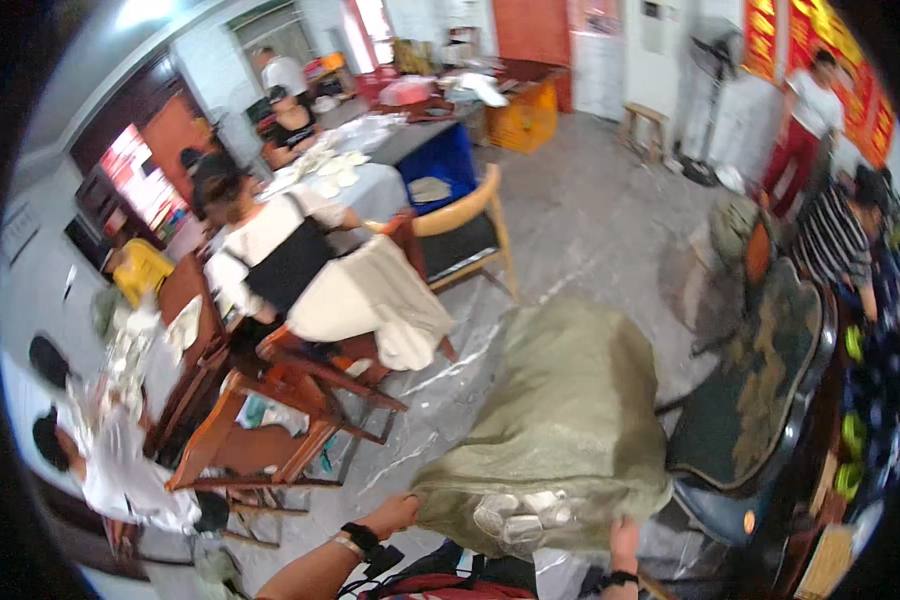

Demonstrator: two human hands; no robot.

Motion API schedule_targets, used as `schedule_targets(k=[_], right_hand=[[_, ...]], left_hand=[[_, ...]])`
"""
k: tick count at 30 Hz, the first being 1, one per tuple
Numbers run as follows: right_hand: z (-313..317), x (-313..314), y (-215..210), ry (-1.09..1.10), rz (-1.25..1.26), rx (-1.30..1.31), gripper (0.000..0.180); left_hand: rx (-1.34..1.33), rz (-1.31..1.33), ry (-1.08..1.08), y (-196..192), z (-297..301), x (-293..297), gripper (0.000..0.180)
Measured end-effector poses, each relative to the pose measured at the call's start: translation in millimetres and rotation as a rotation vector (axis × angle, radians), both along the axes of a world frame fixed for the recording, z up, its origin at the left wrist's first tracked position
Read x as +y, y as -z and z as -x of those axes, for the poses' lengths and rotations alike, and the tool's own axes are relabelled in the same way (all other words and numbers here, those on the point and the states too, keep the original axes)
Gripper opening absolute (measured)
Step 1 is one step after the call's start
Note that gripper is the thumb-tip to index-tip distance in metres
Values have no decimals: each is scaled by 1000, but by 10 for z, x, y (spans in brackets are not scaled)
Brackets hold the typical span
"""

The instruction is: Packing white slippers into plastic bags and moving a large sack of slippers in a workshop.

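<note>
A large olive-green cloth sack [575, 400] stands full in front of me, its mouth spread toward me. My left hand [395, 513] is closed on the left edge of the mouth. On the opposite side, my right hand [624, 540] grips the right edge, with its fingers partly out of sight. Several small, pale, rounded pieces [522, 520] show inside the opening; their kind is too blurred to make out. The cloth hides the rest of the contents.
Right of the sack stands a dark padded chair [750, 400]. Wooden chairs [270, 430] are at the left, one draped with cream cloth [380, 300]. People sit at tables with pale pieces [335, 170]. Farther off are a curved wooden armchair [475, 230], an orange crate [525, 117] and a stool [645, 130].
</note>
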State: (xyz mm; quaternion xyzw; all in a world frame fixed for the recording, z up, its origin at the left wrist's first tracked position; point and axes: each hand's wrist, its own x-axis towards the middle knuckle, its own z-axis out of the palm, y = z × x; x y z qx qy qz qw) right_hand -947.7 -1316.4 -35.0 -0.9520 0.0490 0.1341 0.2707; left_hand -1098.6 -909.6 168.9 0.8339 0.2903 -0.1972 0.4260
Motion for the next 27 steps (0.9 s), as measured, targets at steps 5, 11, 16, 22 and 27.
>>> schedule_targets(k=[5,11,16,22,27], right_hand=[[299,-278,-290,-603,130,481,32],[352,-25,-181,-802,119,612,37],[571,47,-53,-1323,155,381,38],[1327,511,-289,-1415,297,402,38],[2183,1097,-442,-1474,369,390,38]], left_hand=[[-115,100,10,487,297,86,24],[-283,-150,176,965,957,316,30],[-248,248,-431,1592,1499,265,44],[-273,238,-263,1249,2087,408,37],[-417,223,-319,1351,2609,664,30]])
